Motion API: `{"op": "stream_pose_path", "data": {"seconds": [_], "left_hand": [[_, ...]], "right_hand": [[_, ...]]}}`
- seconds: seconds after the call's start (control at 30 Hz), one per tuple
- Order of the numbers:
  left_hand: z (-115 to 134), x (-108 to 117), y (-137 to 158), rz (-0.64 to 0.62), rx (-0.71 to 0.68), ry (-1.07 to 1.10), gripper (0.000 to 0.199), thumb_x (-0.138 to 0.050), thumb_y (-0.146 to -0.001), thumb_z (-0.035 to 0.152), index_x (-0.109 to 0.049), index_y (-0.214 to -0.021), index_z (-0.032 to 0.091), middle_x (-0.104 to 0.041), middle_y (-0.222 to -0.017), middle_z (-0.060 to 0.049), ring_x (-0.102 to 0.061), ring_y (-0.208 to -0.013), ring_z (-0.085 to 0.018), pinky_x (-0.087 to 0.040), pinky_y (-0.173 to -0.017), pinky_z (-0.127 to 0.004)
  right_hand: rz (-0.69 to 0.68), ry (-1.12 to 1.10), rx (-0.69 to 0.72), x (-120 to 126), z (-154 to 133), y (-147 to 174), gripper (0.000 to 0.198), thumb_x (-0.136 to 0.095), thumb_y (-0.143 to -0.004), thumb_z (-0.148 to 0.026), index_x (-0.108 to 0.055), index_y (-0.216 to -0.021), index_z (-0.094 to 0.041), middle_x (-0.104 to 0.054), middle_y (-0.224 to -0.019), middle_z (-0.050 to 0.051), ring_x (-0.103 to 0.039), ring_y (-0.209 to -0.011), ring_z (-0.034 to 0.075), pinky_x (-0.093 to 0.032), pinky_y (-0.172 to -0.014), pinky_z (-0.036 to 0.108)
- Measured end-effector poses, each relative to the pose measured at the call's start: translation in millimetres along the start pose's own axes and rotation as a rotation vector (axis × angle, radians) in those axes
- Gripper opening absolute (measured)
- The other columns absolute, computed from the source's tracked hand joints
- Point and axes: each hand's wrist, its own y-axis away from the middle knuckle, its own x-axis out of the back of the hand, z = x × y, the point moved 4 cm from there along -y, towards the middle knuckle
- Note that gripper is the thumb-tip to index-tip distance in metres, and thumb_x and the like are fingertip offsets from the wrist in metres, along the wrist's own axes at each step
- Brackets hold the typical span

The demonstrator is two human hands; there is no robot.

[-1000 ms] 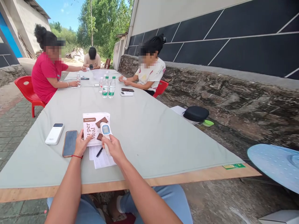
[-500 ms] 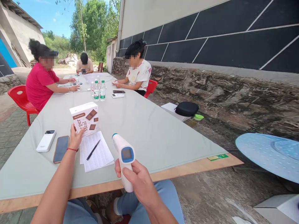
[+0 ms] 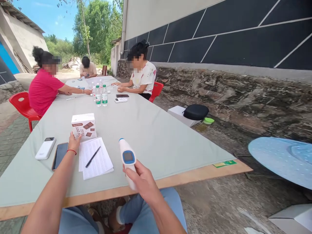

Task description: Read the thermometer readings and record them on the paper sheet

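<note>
My left hand (image 3: 73, 143) grips the lower left corner of a white box (image 3: 84, 127) printed with chocolate bars. Its thumb lies across the front and the other fingers are at the left edge. The box sits upright on the table (image 3: 136, 130), just beyond some written paper sheets (image 3: 103, 162). A black pen (image 3: 93, 157) lies slantwise on the sheets. Wrapped round the handle of a white and blue infrared thermometer (image 3: 128, 157), my right hand (image 3: 142, 180) holds it above the table's near edge, its small screen towards me.
Left of my arm lie a phone (image 3: 59, 156) and a white power bank (image 3: 45, 149). Farther off stand several water bottles (image 3: 98, 97). People sit at the left (image 3: 44, 87), right (image 3: 143, 78) and far end (image 3: 87, 69). A black case (image 3: 195, 112) rests beyond the table's right edge.
My left hand has moved the box slightly away from me and set it lower on the table. The thermometer has shifted a little. The person at left has stretched an arm towards the bottles.
</note>
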Motion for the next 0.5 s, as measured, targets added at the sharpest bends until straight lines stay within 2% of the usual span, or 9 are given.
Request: {"op": "stream_pose_path", "data": {"seconds": [0.07,0.1,0.13,0.2,0.27,0.37,0.43,0.5], "left_hand": [[1,8,21,0.036,-0.009,-0.061,0.061,-0.067,-0.07,0.036,-0.047,-0.123,0.014,-0.054,-0.118,-0.015,-0.049,-0.118,-0.032,-0.037,-0.102,-0.05],[4,11,36,0.034,-0.04,-0.103,0.056,-0.069,-0.069,0.036,-0.051,-0.119,0.016,-0.055,-0.116,-0.014,-0.048,-0.117,-0.031,-0.035,-0.102,-0.049],[10,11,53,-0.014,-0.12,-0.189,0.046,-0.067,-0.071,0.038,-0.056,-0.11,0.017,-0.056,-0.111,-0.012,-0.05,-0.113,-0.031,-0.036,-0.1,-0.049],[21,5,89,-0.176,-0.264,-0.414,0.026,-0.063,-0.076,0.043,-0.063,-0.087,0.02,-0.059,-0.098,-0.01,-0.054,-0.101,-0.031,-0.035,-0.095,-0.052],[31,1,121,-0.247,-0.379,-0.622,0.026,-0.065,-0.075,0.045,-0.063,-0.074,0.019,-0.059,-0.093,-0.011,-0.053,-0.098,-0.032,-0.033,-0.093,-0.054],[41,-3,145,-0.28,-0.457,-0.805,0.017,-0.061,-0.079,0.032,-0.064,-0.073,0.017,-0.059,-0.093,-0.013,-0.053,-0.096,-0.031,-0.031,-0.091,-0.052],[45,-3,150,-0.29,-0.449,-0.834,0.012,-0.056,-0.081,0.022,-0.064,-0.075,0.016,-0.059,-0.096,-0.014,-0.053,-0.096,-0.03,-0.031,-0.091,-0.05],[50,-2,153,-0.294,-0.415,-0.79,0.01,-0.054,-0.082,0.018,-0.063,-0.079,0.016,-0.06,-0.099,-0.014,-0.052,-0.096,-0.029,-0.032,-0.089,-0.048]], "right_hand": [[0.072,0.206,-0.014,15,27,-20,0.047,-0.058,-0.077,-0.047,-0.059,-0.115,-0.019,-0.064,-0.102,0.007,-0.058,-0.093,0.023,-0.045,-0.079,0.034],[0.128,0.344,-0.034,23,42,-30,0.051,-0.06,-0.074,-0.044,-0.058,-0.118,-0.019,-0.064,-0.105,0.008,-0.058,-0.095,0.025,-0.045,-0.08,0.035],[0.183,0.491,-0.057,31,56,-40,0.052,-0.061,-0.073,-0.041,-0.058,-0.12,-0.019,-0.064,-0.105,0.009,-0.058,-0.096,0.026,-0.044,-0.079,0.036],[0.178,0.732,-0.05,40,82,-58,0.05,-0.059,-0.075,-0.037,-0.058,-0.122,-0.02,-0.064,-0.106,0.01,-0.058,-0.096,0.026,-0.043,-0.077,0.035],[0.108,0.907,0.007,43,100,-70,0.043,-0.057,-0.079,-0.033,-0.059,-0.121,-0.021,-0.064,-0.106,0.01,-0.058,-0.093,0.025,-0.042,-0.076,0.034],[0.031,1.103,0.068,44,112,-76,0.035,-0.057,-0.082,-0.031,-0.062,-0.116,-0.021,-0.064,-0.101,0.01,-0.057,-0.089,0.024,-0.039,-0.076,0.034],[0.061,1.185,0.136,41,109,-75,0.033,-0.058,-0.084,-0.033,-0.064,-0.113,-0.02,-0.062,-0.102,0.011,-0.054,-0.093,0.026,-0.037,-0.079,0.035],[0.123,1.198,0.263,31,98,-71,0.033,-0.055,-0.087,-0.035,-0.064,-0.115,-0.02,-0.06,-0.105,0.013,-0.052,-0.096,0.027,-0.036,-0.081,0.037]]}}
